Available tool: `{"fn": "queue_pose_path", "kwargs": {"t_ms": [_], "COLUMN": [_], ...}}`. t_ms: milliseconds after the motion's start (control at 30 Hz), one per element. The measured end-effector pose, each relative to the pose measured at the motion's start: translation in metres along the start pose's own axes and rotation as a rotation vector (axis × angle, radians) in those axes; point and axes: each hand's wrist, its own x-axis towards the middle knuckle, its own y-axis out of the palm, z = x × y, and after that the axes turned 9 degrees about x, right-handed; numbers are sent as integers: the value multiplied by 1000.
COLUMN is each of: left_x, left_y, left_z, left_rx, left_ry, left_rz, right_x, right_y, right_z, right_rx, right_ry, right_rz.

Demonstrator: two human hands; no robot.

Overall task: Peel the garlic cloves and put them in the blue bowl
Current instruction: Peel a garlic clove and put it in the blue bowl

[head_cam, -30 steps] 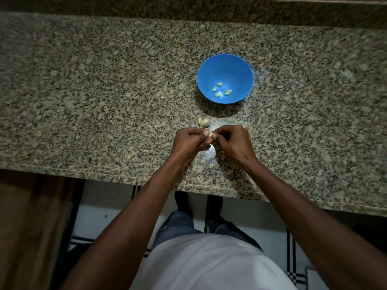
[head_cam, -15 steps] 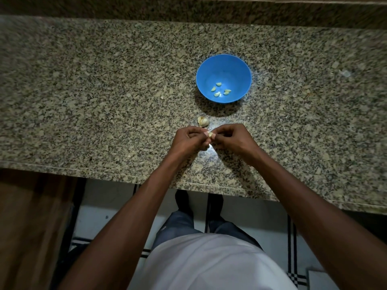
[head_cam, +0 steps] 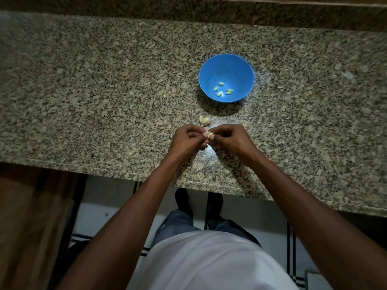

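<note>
Barely anything shifted: both hands stayed together mid-peel. Left hand (head_cam: 187, 139) and right hand (head_cam: 227, 138) pinched one garlic clove (head_cam: 209, 135) between fingertips, near the blue bowl (head_cam: 226, 77). Next probably: strip skin, drop clove in.

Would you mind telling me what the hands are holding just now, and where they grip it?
A garlic clove, pinched between the fingertips of the left hand and right hand; which part cannot be told.

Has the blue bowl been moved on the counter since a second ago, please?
No. The blue bowl keeps its place beside the garlic bulb on the counter; only the camera shifted.
</note>
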Motion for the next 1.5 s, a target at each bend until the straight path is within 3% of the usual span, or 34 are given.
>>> {"fn": "queue_pose_path", "kwargs": {"t_ms": [467,567,700,833,1033,1367,1500], "left_x": [8,6,-1,-4,-5,-10,-12], "left_y": [4,5,8,10,7,-3,-12], "left_z": [11,11,8,1,1,15,19], "left_rx": [539,475,235,4,83,98,82], "left_ry": [214,242,192,93,128,135,149], "left_rz": [-213,-247,-87,-80,-85,-154,-182], "right_x": [0,-1,-2,-3,-7,-8,-11], "right_y": [-4,-4,0,-1,-3,-7,-6], "right_z": [-2,-2,1,0,4,9,11], "right_rx": [-37,-7,83,96,265,-329,-455], "right_ry": [73,76,86,70,252,-51,-150], "right_rz": [-52,-57,-68,-41,-32,-123,-129]}}
